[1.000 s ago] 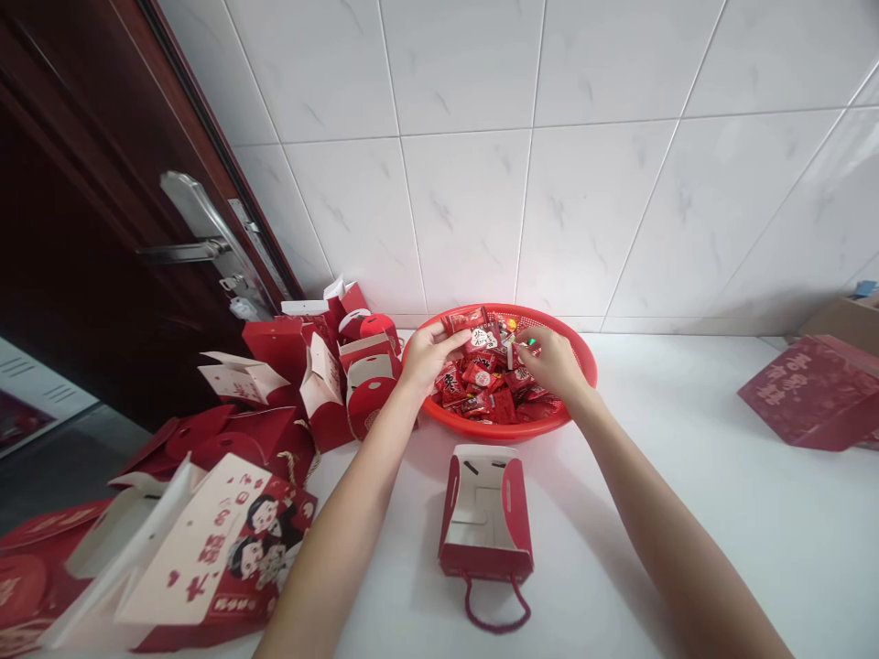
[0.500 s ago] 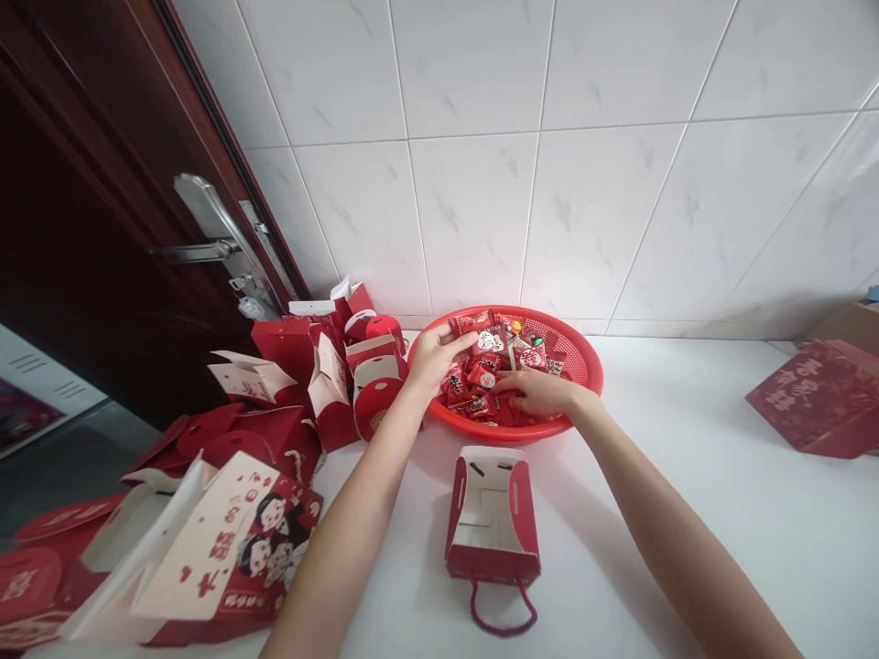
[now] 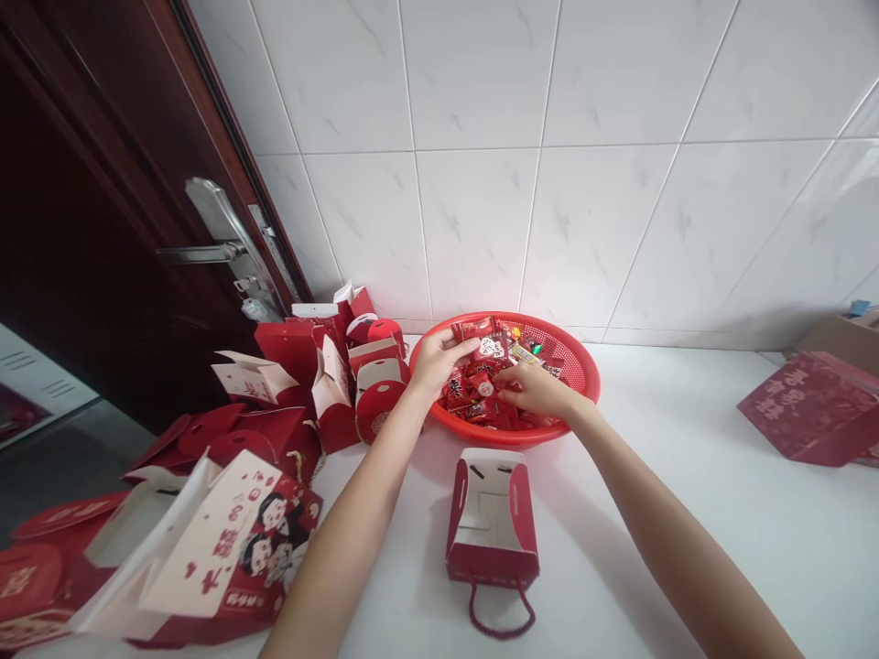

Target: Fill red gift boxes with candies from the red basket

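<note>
The red perforated basket (image 3: 583,395) stands at the back edge of the bench (image 3: 659,513), near the middle, and contains wrapped sweets (image 3: 504,416), mostly red. The left hand (image 3: 437,361) clamps dark-red packets (image 3: 489,348) between thumb and fingers above the basket; the front packet bears a white emblem with dark characters. The right hand (image 3: 539,389) is inside the basket, fingertips close together beside a red sweet with a round pale label (image 3: 483,384); whether they grip it cannot be told. The open box (image 3: 492,560), cord handle (image 3: 501,631) toward the wearer, lies in front of the basket; its white interior is visible. Red gift boxes (image 3: 379,407) line the left side. The large printed box (image 3: 206,540) shows 大 and a cartoon couple. Near the right back corner, a maroon box (image 3: 810,407) carries pale Chinese characters.
</note>
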The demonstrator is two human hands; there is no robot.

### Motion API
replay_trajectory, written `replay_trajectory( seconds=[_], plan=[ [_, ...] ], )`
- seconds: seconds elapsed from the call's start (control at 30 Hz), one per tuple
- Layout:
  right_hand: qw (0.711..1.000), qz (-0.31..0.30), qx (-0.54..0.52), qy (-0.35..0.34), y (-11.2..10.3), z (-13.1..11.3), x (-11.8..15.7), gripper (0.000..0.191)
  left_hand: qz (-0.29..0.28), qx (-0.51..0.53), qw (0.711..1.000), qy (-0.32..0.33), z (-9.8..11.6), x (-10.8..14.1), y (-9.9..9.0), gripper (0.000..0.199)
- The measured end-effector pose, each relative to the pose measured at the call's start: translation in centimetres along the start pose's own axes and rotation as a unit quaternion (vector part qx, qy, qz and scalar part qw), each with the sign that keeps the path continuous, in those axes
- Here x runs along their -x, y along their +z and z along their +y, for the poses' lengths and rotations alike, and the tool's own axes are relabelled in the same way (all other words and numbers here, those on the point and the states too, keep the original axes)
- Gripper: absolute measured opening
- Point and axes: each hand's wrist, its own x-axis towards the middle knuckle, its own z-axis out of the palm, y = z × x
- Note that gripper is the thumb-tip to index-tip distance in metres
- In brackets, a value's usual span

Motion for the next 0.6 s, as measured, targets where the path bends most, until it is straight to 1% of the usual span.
replay_trajectory(
  seconds=[0.07,0.13,0.27,0.3,0.37,0.47,0.6],
  plan=[
    [1.000,0.014,-0.005,-0.001,-0.03,-0.06,0.00,0.028,0.002,0.001,1.000,-0.003,-0.06,-0.06,0.00,0.039],
    [1.000,-0.002,-0.019,-0.001,-0.07,-0.08,0.04,0.033,0.001,0.005,1.000,-0.001,-0.09,-0.08,0.01,0.039],
    [0.994,-0.107,-0.017,-0.008,-0.16,-0.11,0.14,0.047,-0.001,0.011,1.000,0.001,-0.05,-0.04,0.06,0.040],
    [0.992,-0.126,-0.007,-0.009,-0.19,-0.14,0.16,0.049,-0.001,0.011,1.000,0.001,-0.04,-0.02,0.06,0.040],
    [0.990,-0.140,0.006,-0.010,-0.25,-0.24,0.20,0.050,-0.003,0.012,1.000,0.000,-0.04,-0.01,0.06,0.040],
    [0.992,-0.123,-0.021,-0.026,-0.30,-0.45,0.29,0.044,-0.005,0.011,1.000,-0.002,-0.09,-0.02,0.01,0.040],
    [0.994,-0.048,-0.089,-0.029,-0.25,-0.59,0.34,0.036,-0.008,0.017,1.000,-0.001,-0.14,-0.02,-0.05,0.040]
  ],
)
